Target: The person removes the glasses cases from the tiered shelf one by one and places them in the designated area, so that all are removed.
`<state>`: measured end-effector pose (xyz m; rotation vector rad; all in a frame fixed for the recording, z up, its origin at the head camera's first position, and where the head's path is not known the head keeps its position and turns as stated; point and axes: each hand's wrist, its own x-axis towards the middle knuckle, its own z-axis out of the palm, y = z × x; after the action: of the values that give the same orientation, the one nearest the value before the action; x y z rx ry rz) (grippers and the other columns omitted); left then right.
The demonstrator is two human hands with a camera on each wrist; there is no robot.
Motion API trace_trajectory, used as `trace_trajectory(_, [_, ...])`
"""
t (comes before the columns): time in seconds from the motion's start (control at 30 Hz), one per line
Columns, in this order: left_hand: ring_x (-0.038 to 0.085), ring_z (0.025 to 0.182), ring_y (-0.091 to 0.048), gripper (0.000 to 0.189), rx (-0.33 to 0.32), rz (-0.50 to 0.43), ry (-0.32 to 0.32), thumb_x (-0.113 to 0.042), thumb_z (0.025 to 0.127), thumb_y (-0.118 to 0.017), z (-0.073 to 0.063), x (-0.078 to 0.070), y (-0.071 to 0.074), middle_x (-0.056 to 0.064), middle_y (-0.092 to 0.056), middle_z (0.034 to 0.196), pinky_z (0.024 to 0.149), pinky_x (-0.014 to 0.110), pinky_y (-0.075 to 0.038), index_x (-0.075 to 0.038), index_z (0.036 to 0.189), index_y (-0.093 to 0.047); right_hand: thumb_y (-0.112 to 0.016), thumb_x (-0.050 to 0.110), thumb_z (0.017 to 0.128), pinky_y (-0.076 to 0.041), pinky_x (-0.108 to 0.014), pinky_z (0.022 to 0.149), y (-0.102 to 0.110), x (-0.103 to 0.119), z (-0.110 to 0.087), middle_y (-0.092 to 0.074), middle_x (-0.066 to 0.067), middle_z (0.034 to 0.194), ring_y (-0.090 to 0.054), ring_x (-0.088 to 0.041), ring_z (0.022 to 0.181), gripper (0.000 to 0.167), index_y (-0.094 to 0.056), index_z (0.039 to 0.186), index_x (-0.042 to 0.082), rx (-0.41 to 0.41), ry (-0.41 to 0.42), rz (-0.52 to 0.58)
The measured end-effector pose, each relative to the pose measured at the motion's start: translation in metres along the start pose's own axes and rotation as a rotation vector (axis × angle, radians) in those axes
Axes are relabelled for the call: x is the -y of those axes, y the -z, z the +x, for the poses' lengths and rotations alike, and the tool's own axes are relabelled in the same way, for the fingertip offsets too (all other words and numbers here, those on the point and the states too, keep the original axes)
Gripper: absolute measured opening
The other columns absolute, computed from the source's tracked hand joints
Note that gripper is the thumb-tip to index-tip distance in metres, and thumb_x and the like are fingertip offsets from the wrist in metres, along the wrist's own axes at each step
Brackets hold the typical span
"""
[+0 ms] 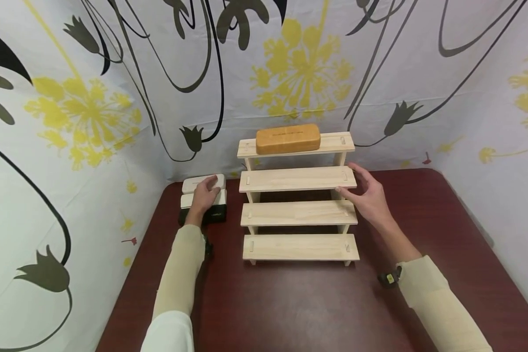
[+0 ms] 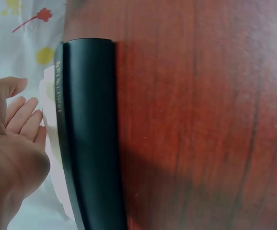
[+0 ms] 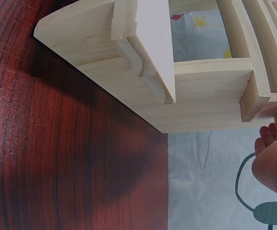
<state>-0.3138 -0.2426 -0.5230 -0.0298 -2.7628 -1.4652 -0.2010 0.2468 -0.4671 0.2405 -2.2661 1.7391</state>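
A four-step pale wooden display stand (image 1: 298, 213) stands on the table. At its right end, my right hand (image 1: 371, 199) holds the second step from the top, thumb at the front edge and fingers at the back. Only part of the right hand (image 3: 275, 160) shows in the right wrist view, beside the step ends. To the left of the stand lie a white case (image 1: 220, 182) at the back, another white case (image 1: 187, 200) and a dark green case (image 1: 215, 214) in front. My left hand (image 1: 204, 195) reaches over them, its fingers loosely extended; contact is unclear.
A tan oblong case (image 1: 288, 139) rests on the stand's top step. Patterned cloth (image 1: 242, 88) rises behind and beside the dark red wooden table (image 1: 299, 308). The table's front area lies before the stand.
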Motion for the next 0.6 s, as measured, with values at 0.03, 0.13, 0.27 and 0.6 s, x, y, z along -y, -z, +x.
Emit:
trace_trajectory(0.03, [0.036,0.146,-0.048,0.051,-0.001,0.041,-0.001,-0.007,0.106,-0.059,-0.001,0.0,-0.001,0.018,-0.053,0.158,0.12,0.049,-0.042,-0.001,0.156,-0.051,-0.084,0.002,0.091,-0.044,-0.01,0.103,0.0,0.0,0.0,-0.049,-0.018,0.16,-0.049,-0.026,0.146,0.08,-0.045,0.16,0.007,0.0,0.001,0.003])
trace_trajectory(0.13, [0.037,0.147,-0.046,0.051,-0.008,0.135,-0.01,-0.009,0.104,-0.06,-0.004,0.0,-0.003,0.016,-0.054,0.157,0.12,0.053,-0.04,-0.005,0.154,-0.055,-0.084,0.0,0.09,-0.045,-0.011,0.102,-0.001,-0.002,0.0,-0.05,-0.018,0.159,-0.05,-0.025,0.144,0.08,-0.046,0.16,0.006,-0.005,0.004,0.018])
trace_trajectory(0.27, [0.039,0.134,-0.055,0.05,0.005,0.202,-0.001,-0.01,0.104,-0.058,-0.008,-0.003,-0.004,0.012,-0.053,0.159,0.114,0.055,-0.044,-0.01,0.154,-0.056,-0.084,-0.001,0.09,-0.046,-0.013,0.102,-0.001,-0.003,0.0,-0.053,-0.019,0.156,-0.052,-0.024,0.141,0.079,-0.047,0.16,0.006,-0.008,0.01,0.038])
trace_trajectory(0.6, [0.014,0.052,-0.027,0.052,0.05,0.27,-0.014,-0.01,0.103,-0.056,-0.011,0.0,-0.005,0.009,-0.053,0.159,0.064,0.038,-0.038,-0.013,0.156,-0.055,-0.083,-0.001,0.09,-0.048,-0.016,0.103,-0.002,-0.004,0.0,-0.054,-0.018,0.154,-0.054,-0.021,0.139,0.077,-0.048,0.158,0.006,-0.008,0.01,0.047])
